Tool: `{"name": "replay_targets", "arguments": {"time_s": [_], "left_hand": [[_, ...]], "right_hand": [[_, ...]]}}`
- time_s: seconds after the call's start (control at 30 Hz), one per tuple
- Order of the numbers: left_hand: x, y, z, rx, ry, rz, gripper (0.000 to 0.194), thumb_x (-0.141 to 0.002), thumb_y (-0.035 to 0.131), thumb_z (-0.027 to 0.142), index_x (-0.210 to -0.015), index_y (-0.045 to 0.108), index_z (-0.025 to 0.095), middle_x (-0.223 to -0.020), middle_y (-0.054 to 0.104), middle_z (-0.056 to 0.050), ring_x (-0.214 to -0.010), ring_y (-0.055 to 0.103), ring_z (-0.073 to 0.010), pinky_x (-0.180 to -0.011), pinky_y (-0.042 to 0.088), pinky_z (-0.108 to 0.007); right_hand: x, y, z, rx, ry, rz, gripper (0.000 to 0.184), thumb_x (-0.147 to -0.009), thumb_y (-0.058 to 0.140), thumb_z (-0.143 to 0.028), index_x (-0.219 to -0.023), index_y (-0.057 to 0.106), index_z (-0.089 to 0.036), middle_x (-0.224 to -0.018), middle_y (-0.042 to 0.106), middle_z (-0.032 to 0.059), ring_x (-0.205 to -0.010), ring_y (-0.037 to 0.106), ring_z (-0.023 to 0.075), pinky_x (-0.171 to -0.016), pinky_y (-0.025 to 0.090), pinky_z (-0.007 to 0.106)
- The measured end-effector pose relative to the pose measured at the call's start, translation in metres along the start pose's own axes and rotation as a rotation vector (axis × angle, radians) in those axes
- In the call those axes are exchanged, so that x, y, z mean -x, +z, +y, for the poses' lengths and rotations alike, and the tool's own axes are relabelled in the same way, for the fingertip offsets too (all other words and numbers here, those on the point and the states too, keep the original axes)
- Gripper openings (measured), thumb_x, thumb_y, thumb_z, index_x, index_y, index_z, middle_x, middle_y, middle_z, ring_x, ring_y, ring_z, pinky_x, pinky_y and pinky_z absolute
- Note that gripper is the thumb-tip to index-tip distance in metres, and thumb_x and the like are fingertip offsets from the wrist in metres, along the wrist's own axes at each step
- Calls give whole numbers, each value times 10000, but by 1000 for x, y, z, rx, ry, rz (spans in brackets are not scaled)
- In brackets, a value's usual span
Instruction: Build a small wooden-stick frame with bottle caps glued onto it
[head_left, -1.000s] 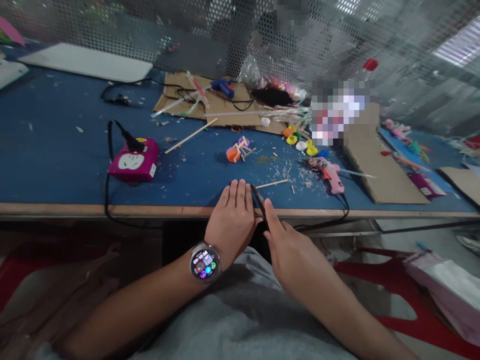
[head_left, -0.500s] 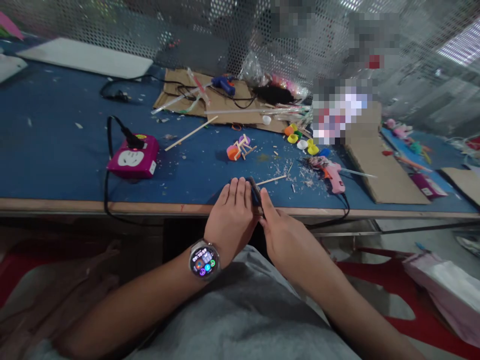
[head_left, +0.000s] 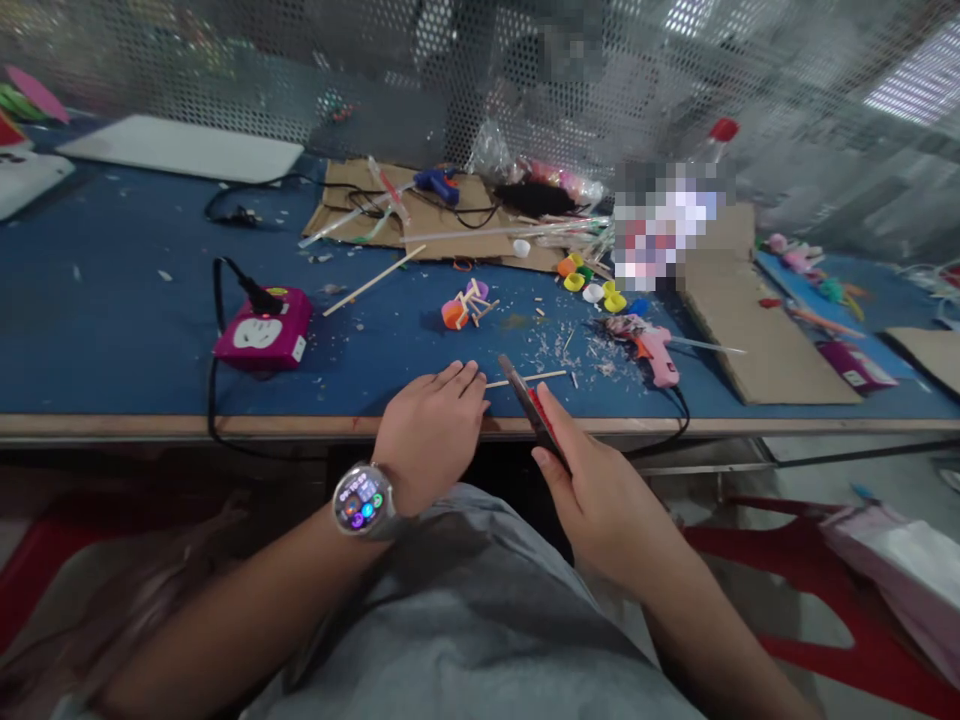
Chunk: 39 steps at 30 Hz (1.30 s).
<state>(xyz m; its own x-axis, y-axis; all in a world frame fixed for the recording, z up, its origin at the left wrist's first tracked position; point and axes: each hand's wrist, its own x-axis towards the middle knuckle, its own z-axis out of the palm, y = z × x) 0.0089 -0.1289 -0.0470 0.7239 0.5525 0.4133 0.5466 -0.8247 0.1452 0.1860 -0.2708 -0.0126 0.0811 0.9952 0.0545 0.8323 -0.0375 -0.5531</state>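
Observation:
My left hand (head_left: 431,425), with a smartwatch (head_left: 364,498) on its wrist, lies palm down at the table's front edge. Its fingers are together over one end of a thin wooden stick (head_left: 529,379), holding it against the table; the thumb is mostly hidden. In my right hand (head_left: 600,490) is a black and red utility knife (head_left: 529,400), its tip pointing forward over the stick. A small scrap (head_left: 575,380) lies by the stick's far end. Beyond the hands stands a little assembly of short sticks (head_left: 474,308) with an orange cap (head_left: 454,314) and a purple cap.
A pink glue gun (head_left: 656,355) lies right, among shavings. Several coloured caps (head_left: 592,292) sit behind it. At left is a magenta power socket (head_left: 262,335) with a cable. Cardboard (head_left: 465,215) with a blue glue gun (head_left: 437,184) and another long stick (head_left: 375,280) lie farther back.
My right hand has drawn back to the right, so the knife is now apart from my left hand. The left hand has shifted left. A small scrap now shows beside the stick's end.

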Motion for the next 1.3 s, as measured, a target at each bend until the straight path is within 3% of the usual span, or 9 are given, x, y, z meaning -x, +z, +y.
{"name": "replay_targets", "arguments": {"time_s": [0.13,0.27,0.33,0.47,0.6,0.73,0.87,1.03,1.3], "left_hand": [[-7,-1,-7,16,-11,32,294,-1097,562,189,-1162,846,152,-1296,849,-143,-1274,792,-327,-1038,665,-475],[-12,-3,-11,25,-37,58,273,-1101,564,197,-1133,834,178,-1221,867,-113,-1163,822,-300,-984,679,-453],[-13,-4,-12,31,-34,65,255,-1093,568,187,-1116,822,183,-1210,863,-106,-1127,821,-283,-988,674,-438],[-10,-10,-10,33,-34,112,220,-1104,572,201,-1070,789,179,-1152,855,-102,-1084,803,-273,-972,655,-422],[-3,-19,-1,25,-64,166,211,-1133,576,280,-1067,760,199,-1011,851,-70,-907,794,-268,-823,621,-407],[-3,-22,1,30,-101,201,180,-1144,568,276,-1129,733,205,-1087,864,-57,-915,810,-239,-800,594,-363],[-13,-19,-12,20,-128,201,177,-1140,560,263,-1126,725,201,-1110,860,-66,-941,812,-247,-784,576,-355],[-17,-21,-28,29,-155,201,176,-1123,573,271,-1098,733,202,-1001,837,-76,-906,786,-254,-777,556,-347],[-5,-31,-26,233,-112,83,184,-1130,579,295,-1094,738,210,-1038,819,-43,-936,770,-201,-854,556,-301]], "right_hand": [[4,-2,8,-72,36,31,689,-1154,432,-357,-1800,261,-186,-1630,643,206,-1401,713,372,-1066,638,539],[3,1,18,-192,132,118,695,-1159,415,-412,-1802,242,-212,-1348,783,185,-1125,797,341,-907,669,503],[0,1,21,-293,155,176,640,-1150,439,-435,-1750,353,-231,-1248,785,153,-1019,780,301,-881,654,472],[-5,-1,23,-638,186,226,354,-1040,609,-356,-1377,621,-246,-1038,740,55,-935,726,237,-895,603,416],[-12,1,18,-1179,203,152,249,-830,759,-251,-934,533,-261,-830,585,-55,-630,581,129,-643,488,305],[-22,4,12,-1429,258,142,242,-858,758,-305,-922,529,-259,-692,460,-106,-502,426,88,-570,398,279],[-40,-2,19,-1401,300,283,317,-814,759,-296,-1091,610,-256,-826,508,-78,-541,479,83,-551,416,272],[-48,-7,34,-1308,280,300,346,-813,776,-285,-1140,667,-245,-938,533,-42,-630,533,96,-516,424,249],[-37,8,47,-1026,215,388,331,-976,757,-346,-1295,694,-281,-1090,568,-19,-600,539,57,-526,451,245]]}}
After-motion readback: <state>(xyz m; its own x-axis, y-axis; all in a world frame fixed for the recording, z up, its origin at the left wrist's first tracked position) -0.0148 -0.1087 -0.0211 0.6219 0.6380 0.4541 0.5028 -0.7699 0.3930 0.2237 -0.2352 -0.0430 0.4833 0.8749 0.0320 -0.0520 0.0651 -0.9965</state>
